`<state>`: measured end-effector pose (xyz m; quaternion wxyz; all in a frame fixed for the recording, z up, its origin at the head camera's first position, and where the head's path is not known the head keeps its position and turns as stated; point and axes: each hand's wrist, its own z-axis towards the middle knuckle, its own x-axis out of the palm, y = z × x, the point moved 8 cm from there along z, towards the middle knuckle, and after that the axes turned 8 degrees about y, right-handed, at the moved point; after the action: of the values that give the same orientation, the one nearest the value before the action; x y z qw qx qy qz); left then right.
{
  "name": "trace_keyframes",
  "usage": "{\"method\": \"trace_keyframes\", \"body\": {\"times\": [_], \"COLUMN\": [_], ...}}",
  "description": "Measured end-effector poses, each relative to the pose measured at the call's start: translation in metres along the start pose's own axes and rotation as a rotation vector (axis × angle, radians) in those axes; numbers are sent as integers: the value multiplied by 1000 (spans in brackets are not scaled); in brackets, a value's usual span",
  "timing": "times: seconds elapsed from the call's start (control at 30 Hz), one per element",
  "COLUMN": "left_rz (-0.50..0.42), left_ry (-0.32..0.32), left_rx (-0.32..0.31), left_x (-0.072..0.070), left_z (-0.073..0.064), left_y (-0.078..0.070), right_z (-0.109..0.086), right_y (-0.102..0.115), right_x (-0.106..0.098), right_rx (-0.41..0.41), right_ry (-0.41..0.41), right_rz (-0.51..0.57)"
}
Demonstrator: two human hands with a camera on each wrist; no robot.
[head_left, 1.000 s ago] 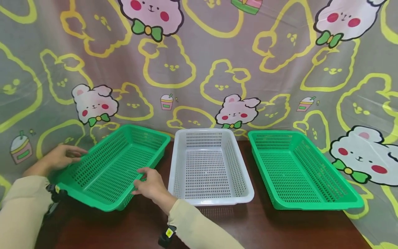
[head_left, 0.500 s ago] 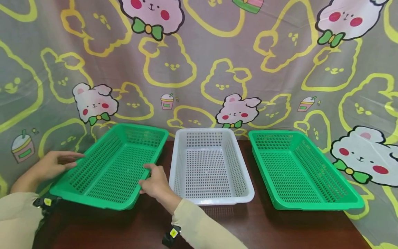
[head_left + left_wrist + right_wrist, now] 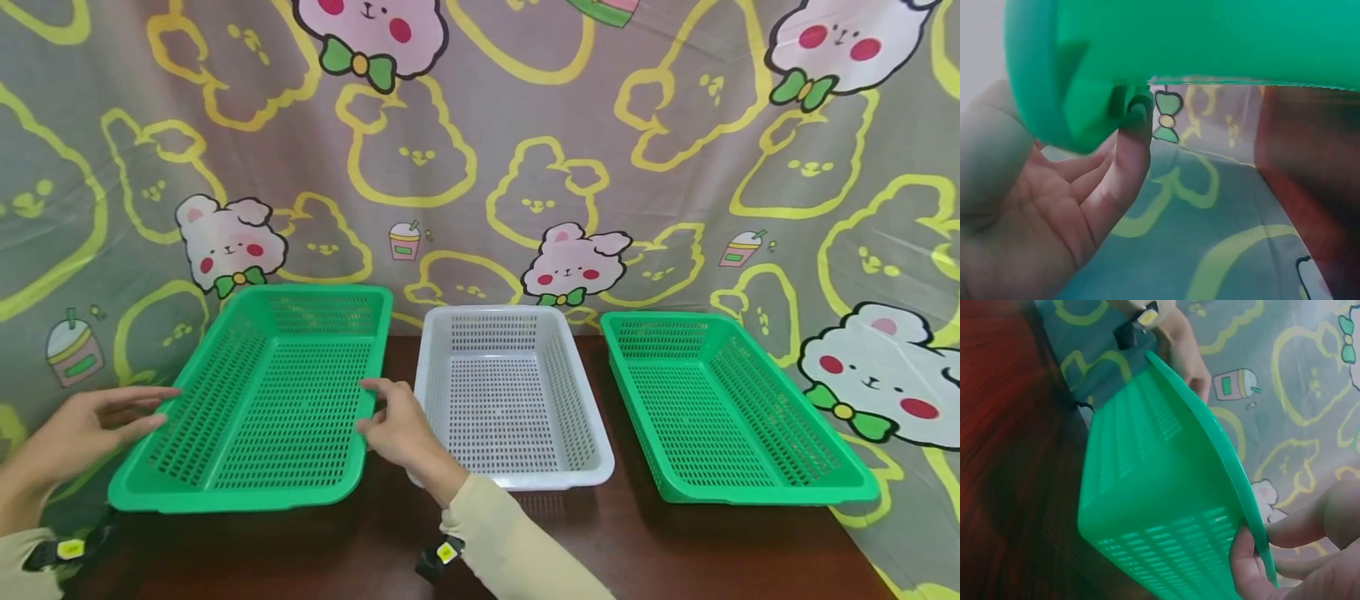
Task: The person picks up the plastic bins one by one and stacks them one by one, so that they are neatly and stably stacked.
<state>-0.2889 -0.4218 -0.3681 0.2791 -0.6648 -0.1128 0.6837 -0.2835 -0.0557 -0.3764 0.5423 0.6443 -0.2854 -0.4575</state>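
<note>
In the head view a green plastic basket (image 3: 300, 417) with slotted walls stands at the left, between both hands. My left hand (image 3: 86, 433) is at its left rim, thumb and fingertips at the edge. From the left wrist view, a bent finger (image 3: 1125, 165) reaches up against the underside of the rim. My right hand (image 3: 401, 425) pinches the opposite rim, with thumb and fingers on either side of the edge in the right wrist view. No contents show inside this basket.
A white basket (image 3: 513, 481) stands in the middle, close beside my right hand. Another green basket (image 3: 772, 495) sits at the right on the dark reddish-brown table (image 3: 570, 550). A patterned cloth (image 3: 480, 108) hangs close behind and beside them.
The left green basket has turned from slanted to nearly straight, its near end swinging left. My left hand moved left and nearer; my right hand moved slightly right, holding the rim.
</note>
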Motion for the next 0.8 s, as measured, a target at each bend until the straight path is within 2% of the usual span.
{"method": "trace_keyframes", "body": {"times": [0.27,0.47,0.63,0.8], "left_rz": [14,23,19,27], "left_ry": [-30,-26,-43,-50], "left_rx": [8,3,19,9], "left_x": [-6,-7,-4,-3], "left_z": [-17,-21,-23,-23], "left_y": [-9,-13,-20,-30], "right_z": [0,-4,-7,-10], "right_y": [8,11,12,11], "right_x": [-13,-23,-31,-38], "right_rx": [-51,-56,-40,-41], "right_ry": [51,71,71,71], "right_rz": [-41,-6,-42,-83]}}
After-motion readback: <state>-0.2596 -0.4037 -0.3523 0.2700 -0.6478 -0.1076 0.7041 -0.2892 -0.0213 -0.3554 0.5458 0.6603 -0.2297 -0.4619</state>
